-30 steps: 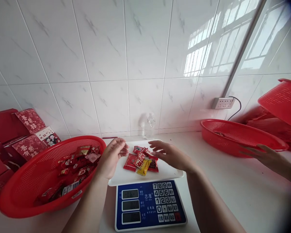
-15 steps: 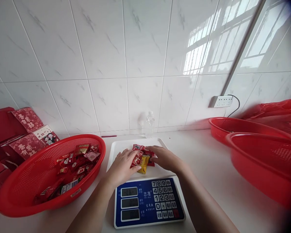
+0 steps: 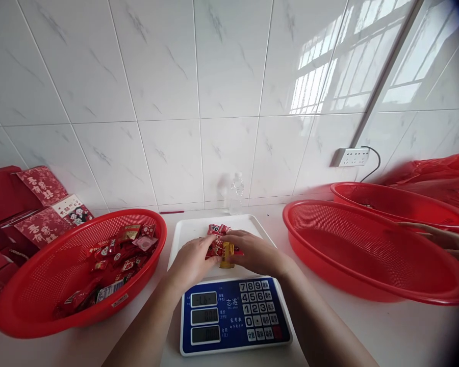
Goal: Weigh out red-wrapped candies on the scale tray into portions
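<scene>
White marbled tiles (image 3: 168, 76) rise behind the pale counter (image 3: 321, 329), beyond my fingertips. My left hand (image 3: 191, 257) and right hand (image 3: 254, 252) cup a small heap from either side, fingers curved against the wrappers; whether they grip firmly I cannot tell. Between them, on the white pan (image 3: 187, 227) of the weighing scale (image 3: 235, 326), lie red-wrapped snack packets (image 3: 216, 229) and one yellow packet (image 3: 227, 255) by my thumbs. That yellow one, I judge, could slip through the gap if my fingers close unevenly on slick wrappers; leaning on the pan could upset the reading. Nearer me than my fingers, the blue keypad panel (image 3: 258, 311) might catch a stray wrist. Left of my fingers stands a red basket of packets (image 3: 38, 275), with red gift boxes (image 3: 42, 186) past it. Right of them, a wide red basket (image 3: 329, 275) hinders sideways reach, another person's hand (image 3: 449, 237) at its far rim and a second basket (image 3: 352, 196) behind. Beyond my fingertips, a clear bottle (image 3: 236, 193) could topple if bumped.
</scene>
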The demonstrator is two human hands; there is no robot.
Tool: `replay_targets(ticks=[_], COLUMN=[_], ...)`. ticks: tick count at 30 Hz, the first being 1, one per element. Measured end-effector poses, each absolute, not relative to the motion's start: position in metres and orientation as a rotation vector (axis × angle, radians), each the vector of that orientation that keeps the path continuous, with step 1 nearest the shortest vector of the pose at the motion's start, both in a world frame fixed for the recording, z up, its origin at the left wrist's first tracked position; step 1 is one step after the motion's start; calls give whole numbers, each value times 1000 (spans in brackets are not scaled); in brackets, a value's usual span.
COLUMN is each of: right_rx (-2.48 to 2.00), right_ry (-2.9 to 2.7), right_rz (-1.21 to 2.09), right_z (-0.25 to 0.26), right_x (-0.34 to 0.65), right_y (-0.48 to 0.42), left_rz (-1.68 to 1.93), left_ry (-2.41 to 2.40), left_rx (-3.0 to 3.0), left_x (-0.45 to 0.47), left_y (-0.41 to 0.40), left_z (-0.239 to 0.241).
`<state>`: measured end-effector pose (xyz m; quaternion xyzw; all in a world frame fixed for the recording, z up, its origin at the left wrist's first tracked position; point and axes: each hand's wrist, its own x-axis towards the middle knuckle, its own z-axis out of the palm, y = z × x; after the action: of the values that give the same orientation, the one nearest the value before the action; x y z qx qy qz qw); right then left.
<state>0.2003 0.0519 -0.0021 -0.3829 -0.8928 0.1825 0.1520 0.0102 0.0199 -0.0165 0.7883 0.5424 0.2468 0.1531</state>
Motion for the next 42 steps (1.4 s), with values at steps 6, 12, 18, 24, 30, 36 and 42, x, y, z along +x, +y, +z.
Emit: replay_targets(ticks=[6,12,18,24,30,36,42], right_rx=[-1047,-1049,-1039,-1118,-1374,-1719,-1205], right_ry=[-2665,-2641,-2562,-2339,-1824,-1556,-1977], right_rz=[505,496,374,363,-3,-199,221], right_z=[-1,2,-8,0,16,18,17], right_x=[193,191,186,200,254,299,247], right_y=[46,46,51,55,70,76,61], left_rz=[702,666,780,856,893,952,1188], left_ry=[1541,1613,1547,1420,1444,1463,1370], left_rx=[2366,2426,2389,2282,2310,2238,1936], left_x=[13,18,19,23,23,18,19], left_y=[21,22,26,26,31,34,29], left_z=[-20,-22,-25,-27,-32,-28,-20])
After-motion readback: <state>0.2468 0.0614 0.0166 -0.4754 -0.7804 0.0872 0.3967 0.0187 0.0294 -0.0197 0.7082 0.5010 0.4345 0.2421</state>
